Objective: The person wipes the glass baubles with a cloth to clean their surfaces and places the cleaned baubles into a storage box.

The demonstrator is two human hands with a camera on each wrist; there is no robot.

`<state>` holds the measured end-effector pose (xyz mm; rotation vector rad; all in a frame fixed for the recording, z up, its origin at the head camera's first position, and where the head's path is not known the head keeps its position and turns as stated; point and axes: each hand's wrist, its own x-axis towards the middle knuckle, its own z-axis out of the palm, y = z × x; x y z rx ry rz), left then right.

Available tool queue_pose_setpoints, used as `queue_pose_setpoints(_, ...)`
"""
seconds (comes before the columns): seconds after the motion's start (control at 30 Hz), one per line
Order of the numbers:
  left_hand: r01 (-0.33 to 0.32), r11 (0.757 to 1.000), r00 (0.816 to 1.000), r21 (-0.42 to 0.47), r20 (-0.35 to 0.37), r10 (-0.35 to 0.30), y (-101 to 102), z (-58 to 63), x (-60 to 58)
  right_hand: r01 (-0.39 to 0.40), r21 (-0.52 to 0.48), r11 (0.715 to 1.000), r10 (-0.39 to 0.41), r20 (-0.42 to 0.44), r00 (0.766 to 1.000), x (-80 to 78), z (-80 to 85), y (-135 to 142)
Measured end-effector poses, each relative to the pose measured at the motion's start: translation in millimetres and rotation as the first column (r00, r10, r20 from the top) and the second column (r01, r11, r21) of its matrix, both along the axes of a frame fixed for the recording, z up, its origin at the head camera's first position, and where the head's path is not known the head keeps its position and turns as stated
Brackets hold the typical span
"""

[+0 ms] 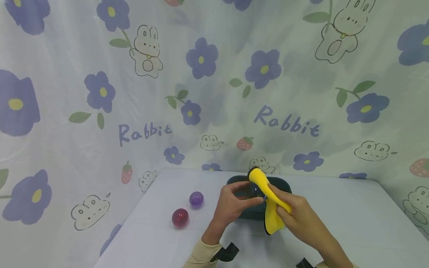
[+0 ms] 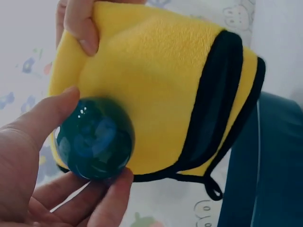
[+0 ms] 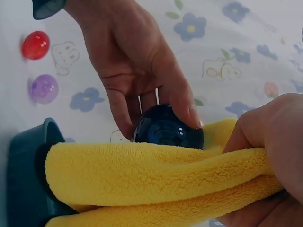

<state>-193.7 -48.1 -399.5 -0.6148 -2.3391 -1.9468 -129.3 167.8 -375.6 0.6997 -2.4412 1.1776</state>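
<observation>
L to R, head view. Red ball (image 1: 180,218), then purple ball (image 1: 196,199), both on white surface (image 1: 335,216), near each other, not touching. L hand (image 1: 228,203) pinches dark blue ball (image 2: 94,139) btwn thumb & fingers, held up off surface. Dark teal bin (image 1: 253,214) lies behind/below; can't tell if ball is straight over it. Yellow cloth (image 2: 151,85) next: L-wrist view puts it right behind ball, firm contact unclear. R hand (image 1: 299,217) pinches cloth btwn thumb & fingers.

Technique (judgement; looks like cloth-on-ball work): L thumb & fingertips best at ball's edges, max face bare for cloth. Turn ball a bit at a time w/ L fingers rather than chase it w/ cloth. R: flat section over the curve, light even pressure, no bunching; loose end clear of bin rim. Slick ball + one-sided push = prob. slip, so L grip should oppose R push.

Materials: red & purple balls round, glossy, somewhat see-through. Blue ball smooth, sharp highlights, reads greener in L-wrist view. Bin smooth, prob. plastic, rounded corners. Cloth soft, fuzzy pile, folded over; black edging, wide dark band, small corner loop (image 2: 209,183).
</observation>
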Motion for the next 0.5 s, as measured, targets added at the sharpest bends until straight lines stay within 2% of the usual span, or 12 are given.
queue_pose_setpoints(0.33,0.075,0.995,0.995,-0.068,-0.058,-0.079,6.6,-1.7,3.0,0.001,0.08,0.997,0.013,-0.181,0.983,-5.5,-5.3,-0.1)
queue_pose_setpoints(0.5,0.105,0.991,0.992,-0.088,-0.061,-0.111,8.0,0.1,6.0,0.017,0.128,0.992,0.01,-0.211,0.978,-7.1,-5.9,2.0)
